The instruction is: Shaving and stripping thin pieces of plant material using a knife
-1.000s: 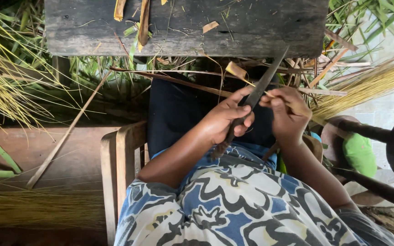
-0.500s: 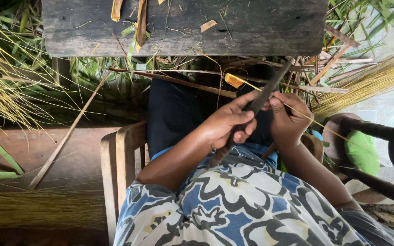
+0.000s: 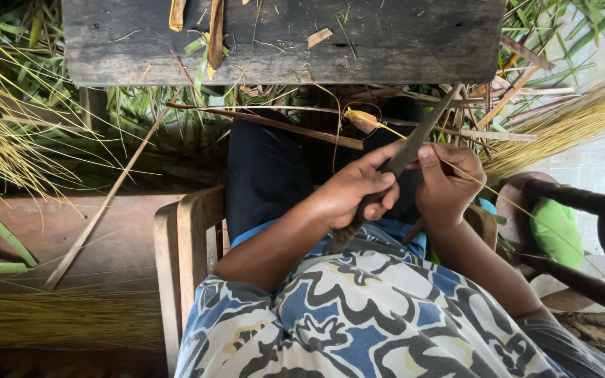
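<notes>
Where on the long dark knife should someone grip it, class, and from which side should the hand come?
Grip the knife at its lower handle end, coming from the person's left, as the left hand does. The blade slants up and away towards the wooden bench, and the right hand is busy with a thin strip beside it.

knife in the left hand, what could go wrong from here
The knife blade lies right against the right hand fingers pinching the thin yellow strip, so a slip could likely cut them. The left hand works over the lap, so the blade might drop onto the legs.
</notes>
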